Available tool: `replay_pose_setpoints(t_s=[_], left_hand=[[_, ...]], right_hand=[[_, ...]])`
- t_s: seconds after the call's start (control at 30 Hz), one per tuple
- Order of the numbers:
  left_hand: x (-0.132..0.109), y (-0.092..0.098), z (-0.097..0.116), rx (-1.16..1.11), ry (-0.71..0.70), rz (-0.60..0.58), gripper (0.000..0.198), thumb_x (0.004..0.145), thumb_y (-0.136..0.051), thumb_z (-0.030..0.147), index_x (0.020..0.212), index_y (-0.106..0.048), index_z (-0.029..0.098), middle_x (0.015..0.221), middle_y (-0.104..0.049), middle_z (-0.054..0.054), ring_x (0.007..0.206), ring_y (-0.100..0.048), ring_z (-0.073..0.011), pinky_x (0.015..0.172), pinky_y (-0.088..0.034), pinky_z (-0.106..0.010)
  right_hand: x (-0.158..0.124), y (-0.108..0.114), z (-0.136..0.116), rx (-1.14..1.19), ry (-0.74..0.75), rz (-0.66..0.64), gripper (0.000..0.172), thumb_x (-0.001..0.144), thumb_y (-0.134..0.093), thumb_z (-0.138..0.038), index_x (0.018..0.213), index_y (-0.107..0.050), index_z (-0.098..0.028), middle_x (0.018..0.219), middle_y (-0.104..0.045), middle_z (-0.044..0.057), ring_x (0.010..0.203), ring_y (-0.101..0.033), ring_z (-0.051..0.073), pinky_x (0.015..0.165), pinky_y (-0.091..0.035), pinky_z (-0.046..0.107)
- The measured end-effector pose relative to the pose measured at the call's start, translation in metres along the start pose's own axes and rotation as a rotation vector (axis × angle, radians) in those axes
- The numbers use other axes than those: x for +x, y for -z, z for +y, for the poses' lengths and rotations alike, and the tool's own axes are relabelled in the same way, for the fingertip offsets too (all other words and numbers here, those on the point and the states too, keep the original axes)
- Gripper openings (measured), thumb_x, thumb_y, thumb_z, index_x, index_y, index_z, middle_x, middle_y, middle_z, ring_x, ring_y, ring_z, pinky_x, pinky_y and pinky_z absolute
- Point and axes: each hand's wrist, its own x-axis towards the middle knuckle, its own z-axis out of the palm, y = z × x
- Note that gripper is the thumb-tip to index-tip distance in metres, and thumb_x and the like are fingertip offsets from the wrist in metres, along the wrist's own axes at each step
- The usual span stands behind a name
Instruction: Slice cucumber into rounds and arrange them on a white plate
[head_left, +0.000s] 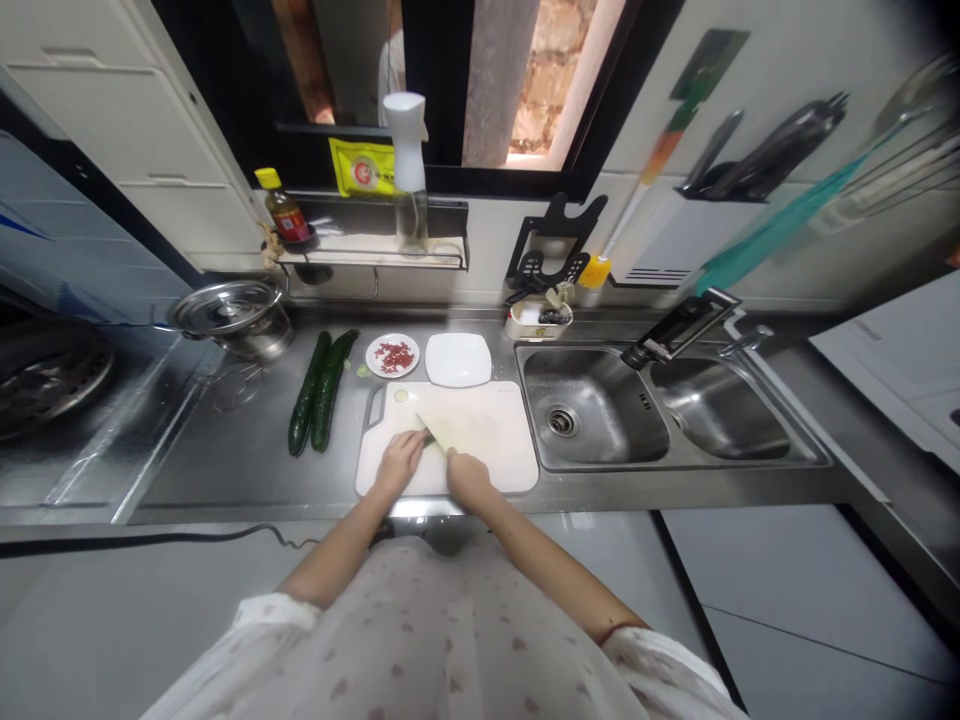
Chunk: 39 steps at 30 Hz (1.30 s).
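My right hand (pixel 467 480) is closed around the handle of a kitchen knife (pixel 433 432), whose blade points up and left over the white cutting board (pixel 502 410). Close against the blade, my left hand (pixel 401 462) has its fingers pressed together on the board. Something small and dark shows at its fingertips, mostly hidden by the fingers and the knife. A pale green round slice (pixel 401 396) lies near the board's upper left corner, by the grey handle. Two whole cucumbers (pixel 304 400) rest side by side on the steel counter, left of the board.
Behind the board stand a plate of chopped red bits (pixel 393 356) and a white square dish (pixel 458 360). A double sink (pixel 600 410) with a black faucet (pixel 679 325) is at the right. A lidded steel pot (pixel 232 320) stands at the left, below a shelf with bottles (pixel 287 215).
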Motion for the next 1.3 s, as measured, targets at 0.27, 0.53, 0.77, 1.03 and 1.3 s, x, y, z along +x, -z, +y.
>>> replay_pose_setpoints(t_s=[0.27, 0.53, 0.77, 1.03, 1.3], left_hand=[[0.0, 0.001, 0.002, 0.01, -0.005, 0.016, 0.033, 0.095, -0.042, 0.022, 0.123, -0.058, 0.022, 0.108, -0.065, -0.008, 0.103, -0.057, -0.0195, 0.091, -0.049, -0.037], [0.0, 0.0, 0.002, 0.029, -0.017, 0.022, 0.032, 0.095, -0.043, 0.022, 0.123, -0.059, 0.022, 0.107, -0.065, -0.008, 0.101, -0.057, -0.0197, 0.09, -0.049, -0.037], [0.0, 0.002, 0.002, 0.033, -0.003, -0.001, 0.034, 0.095, -0.041, 0.023, 0.125, -0.057, 0.022, 0.108, -0.064, -0.008, 0.101, -0.056, -0.0198, 0.091, -0.049, -0.037], [-0.001, 0.0, 0.0, 0.021, -0.004, -0.001, 0.034, 0.095, -0.041, 0.023, 0.125, -0.057, 0.023, 0.108, -0.064, -0.009, 0.102, -0.057, -0.0203, 0.091, -0.049, -0.038], [-0.001, -0.002, 0.0, 0.04, -0.012, 0.017, 0.034, 0.094, -0.042, 0.022, 0.125, -0.057, 0.023, 0.107, -0.064, -0.009, 0.102, -0.056, -0.0205, 0.09, -0.049, -0.038]], right_hand=[[0.005, 0.003, -0.002, -0.008, 0.017, 0.014, 0.031, 0.089, -0.035, -0.006, 0.112, -0.053, -0.014, 0.099, -0.068, 0.015, 0.096, -0.066, 0.022, 0.075, -0.048, 0.029], [0.012, 0.005, -0.004, 0.001, 0.024, 0.029, 0.032, 0.089, -0.033, -0.007, 0.112, -0.054, -0.013, 0.101, -0.068, 0.015, 0.097, -0.066, 0.022, 0.077, -0.049, 0.03], [0.017, 0.005, -0.007, -0.005, 0.034, 0.031, 0.032, 0.089, -0.033, -0.007, 0.112, -0.054, -0.013, 0.1, -0.069, 0.015, 0.097, -0.066, 0.022, 0.076, -0.049, 0.029], [0.016, 0.004, -0.008, 0.002, 0.027, 0.057, 0.032, 0.09, -0.032, -0.008, 0.112, -0.055, -0.012, 0.101, -0.069, 0.016, 0.097, -0.066, 0.021, 0.078, -0.048, 0.03], [0.015, 0.007, -0.009, 0.014, 0.013, 0.024, 0.031, 0.09, -0.035, -0.008, 0.114, -0.054, -0.012, 0.101, -0.069, 0.016, 0.098, -0.065, 0.022, 0.078, -0.048, 0.03]])
